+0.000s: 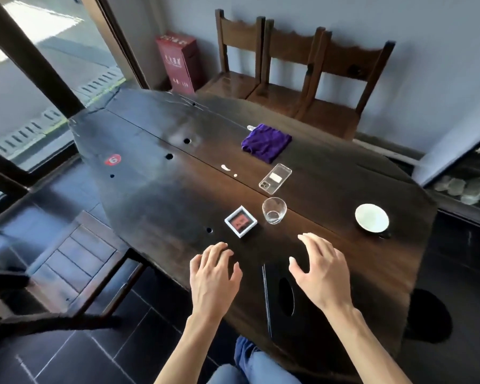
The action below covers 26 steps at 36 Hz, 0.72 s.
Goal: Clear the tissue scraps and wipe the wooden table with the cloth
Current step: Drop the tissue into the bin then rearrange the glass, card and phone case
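A folded purple cloth (pixel 266 142) lies on the far side of the dark wooden table (pixel 155 195). Two small white tissue scraps (pixel 225 167) rest near the table's middle, and another tiny white bit (pixel 250 127) sits just beyond the cloth. My left hand (pixel 215 273) hovers over the near edge with fingers spread and nothing in it. My right hand (pixel 320 264) is also empty, fingers apart, above a black tissue box (pixel 281 300).
On the table stand a clear phone case (pixel 275 178), an empty glass (pixel 274 210), a small white-framed box (pixel 241 221) and a white bowl (pixel 372 217). Wooden chairs (pixel 302 73) line the far side; another chair (pixel 75 261) stands at left.
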### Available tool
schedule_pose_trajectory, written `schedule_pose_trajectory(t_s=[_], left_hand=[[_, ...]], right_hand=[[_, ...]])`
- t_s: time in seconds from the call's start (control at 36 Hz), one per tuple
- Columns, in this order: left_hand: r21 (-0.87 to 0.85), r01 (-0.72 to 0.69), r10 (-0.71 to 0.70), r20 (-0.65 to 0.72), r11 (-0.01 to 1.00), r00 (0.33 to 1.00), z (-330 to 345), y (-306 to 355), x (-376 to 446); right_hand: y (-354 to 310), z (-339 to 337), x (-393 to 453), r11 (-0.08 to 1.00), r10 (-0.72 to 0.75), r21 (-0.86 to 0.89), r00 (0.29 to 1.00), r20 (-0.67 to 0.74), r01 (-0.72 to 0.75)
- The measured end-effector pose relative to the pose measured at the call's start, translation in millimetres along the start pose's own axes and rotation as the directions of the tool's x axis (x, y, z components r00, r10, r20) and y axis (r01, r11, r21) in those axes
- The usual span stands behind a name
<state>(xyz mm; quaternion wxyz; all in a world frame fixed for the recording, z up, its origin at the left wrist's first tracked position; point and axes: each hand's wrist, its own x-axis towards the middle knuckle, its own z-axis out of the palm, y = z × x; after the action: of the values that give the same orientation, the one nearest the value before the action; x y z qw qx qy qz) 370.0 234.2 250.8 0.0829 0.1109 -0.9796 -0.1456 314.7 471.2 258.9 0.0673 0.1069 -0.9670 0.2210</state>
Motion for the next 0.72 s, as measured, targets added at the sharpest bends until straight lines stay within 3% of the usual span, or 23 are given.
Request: schedule_pose_trajectory(t_s=[0.47, 0.72], left_hand=[[-0.030, -0.189, 0.191, 0.125, 0.982, 0.974, 84.0, -23.2, 130.9], [-0.033, -0.135, 0.139, 0.306, 0.990, 0.942, 158.1, -48.1, 167.7]], right_hand=[[21.9, 75.8, 75.8, 0.965, 0.259, 0.040, 0.966, 0.003, -0.259], [39.2, 145.8, 97.8, 0.921, 0.366, 0.099, 0.924, 0.108, -0.376]])
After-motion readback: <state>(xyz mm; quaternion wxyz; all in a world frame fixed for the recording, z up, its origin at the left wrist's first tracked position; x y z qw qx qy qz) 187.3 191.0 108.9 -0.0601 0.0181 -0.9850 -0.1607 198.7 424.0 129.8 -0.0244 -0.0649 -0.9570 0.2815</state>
